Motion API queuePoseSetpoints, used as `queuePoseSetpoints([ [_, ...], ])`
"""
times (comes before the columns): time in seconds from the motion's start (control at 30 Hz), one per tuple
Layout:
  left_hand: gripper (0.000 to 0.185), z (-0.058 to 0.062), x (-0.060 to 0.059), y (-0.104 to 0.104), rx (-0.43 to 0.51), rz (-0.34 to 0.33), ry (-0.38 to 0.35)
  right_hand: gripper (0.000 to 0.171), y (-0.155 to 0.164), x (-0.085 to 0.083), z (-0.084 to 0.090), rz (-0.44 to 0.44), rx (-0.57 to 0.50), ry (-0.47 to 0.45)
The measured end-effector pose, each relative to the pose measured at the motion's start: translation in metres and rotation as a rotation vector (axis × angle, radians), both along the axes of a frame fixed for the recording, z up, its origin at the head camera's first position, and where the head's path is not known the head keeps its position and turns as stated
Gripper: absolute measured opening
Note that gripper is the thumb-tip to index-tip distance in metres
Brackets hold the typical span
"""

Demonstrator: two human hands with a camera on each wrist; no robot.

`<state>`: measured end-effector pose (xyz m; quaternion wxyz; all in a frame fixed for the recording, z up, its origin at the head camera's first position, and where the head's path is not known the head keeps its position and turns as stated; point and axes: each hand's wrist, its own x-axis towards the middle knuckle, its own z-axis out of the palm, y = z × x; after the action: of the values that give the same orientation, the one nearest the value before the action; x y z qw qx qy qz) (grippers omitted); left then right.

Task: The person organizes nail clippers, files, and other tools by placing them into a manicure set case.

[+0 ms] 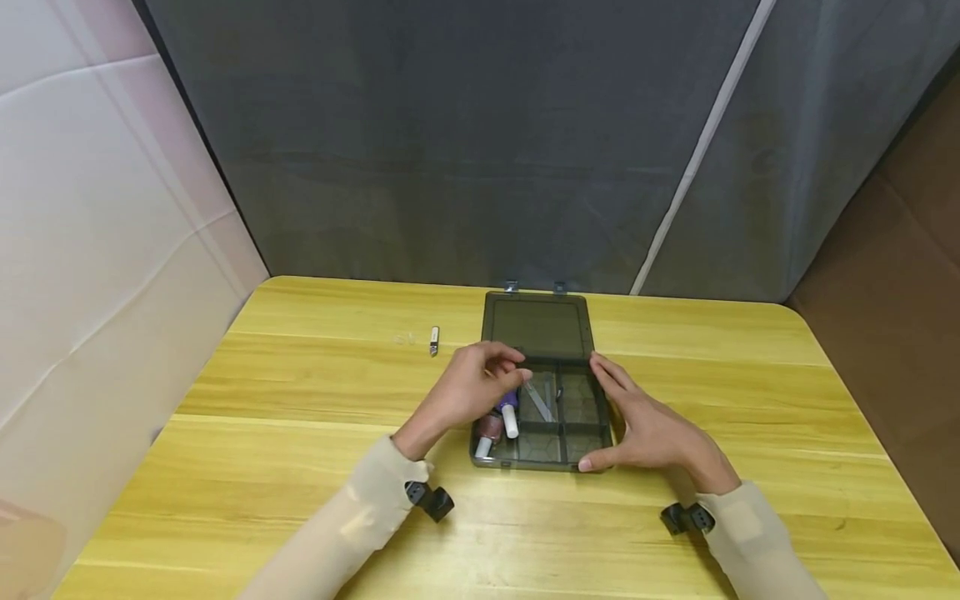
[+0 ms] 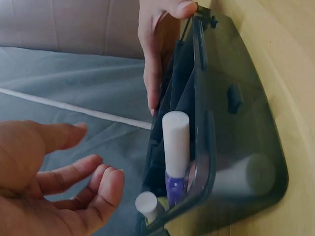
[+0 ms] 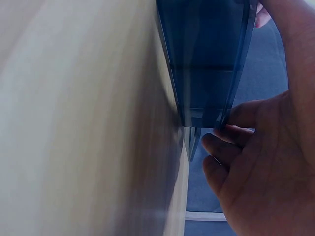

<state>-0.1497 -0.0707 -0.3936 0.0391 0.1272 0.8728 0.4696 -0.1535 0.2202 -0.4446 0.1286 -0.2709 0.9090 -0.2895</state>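
Smoky grey plastic box (image 1: 558, 454) sits near the middle of the yellow wooden bench (image 1: 300, 467) in the head view, its lid (image 1: 537, 327) laid flat open behind it toward the grey curtain. Dividers split the box into compartments. The left-hand one holds two small bottles: a purple bottle with a white cap (image 1: 509, 414) and a reddish bottle with a white cap (image 1: 488, 432). A thin silvery strip (image 1: 538, 400) lies slanted in the middle compartment; the other compartments look bare. The left hand (image 1: 471, 387) hovers over the box's left side with loosely curled fingers and grasps nothing. The right hand (image 1: 643, 425) lies along the box's right wall, fingers straight and the thumb at the front corner. A small metal clipper (image 1: 433, 341) lies apart on the bench, left of the lid.

From the left wrist, the box (image 2: 231, 147) is seen edge-on with the purple bottle (image 2: 175, 147) lying inside against the wall and the second white cap (image 2: 146, 204) below it. The left hand (image 2: 54, 182) is relaxed and apart from the box; the right hand (image 2: 155, 54) touches the far side.

From the right wrist, the box wall (image 3: 206, 59) rests on the bench (image 3: 83, 123), and the right hand's fingers (image 3: 236, 125) lie against its edge.
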Motion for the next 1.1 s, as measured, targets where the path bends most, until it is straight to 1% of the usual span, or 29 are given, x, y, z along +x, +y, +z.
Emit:
queuePoseSetpoints([
  [0.1, 0.027, -0.002, -0.002, -0.004, 0.013, 0.002, 0.035, 0.144, 0.001, 0.000, 0.000, -0.001, 0.002, -0.002],
  [0.2, 0.030, -0.003, -0.004, -0.008, 0.033, 0.001, 0.052, 0.144, 0.001, 0.000, 0.000, 0.000, 0.004, 0.002],
  [0.33, 0.034, -0.006, -0.007, -0.015, 0.034, 0.010, 0.076, 0.144, 0.002, 0.000, -0.001, 0.003, 0.005, 0.007],
  [0.47, 0.038, -0.009, -0.012, -0.023, 0.014, 0.017, 0.113, 0.144, 0.002, 0.000, -0.001, 0.004, 0.007, 0.009],
  [0.73, 0.053, -0.017, -0.024, -0.041, -0.043, 0.017, 0.168, 0.145, 0.001, 0.000, -0.001, 0.002, -0.003, 0.005],
  [0.9, 0.061, -0.021, -0.029, -0.050, -0.061, 0.048, 0.162, 0.145, 0.001, 0.000, -0.001, 0.002, -0.008, 0.000],
  [1.1, 0.068, -0.029, -0.034, -0.061, -0.149, 0.108, 0.123, 0.144, 0.000, -0.001, -0.002, 0.000, 0.000, 0.003],
])
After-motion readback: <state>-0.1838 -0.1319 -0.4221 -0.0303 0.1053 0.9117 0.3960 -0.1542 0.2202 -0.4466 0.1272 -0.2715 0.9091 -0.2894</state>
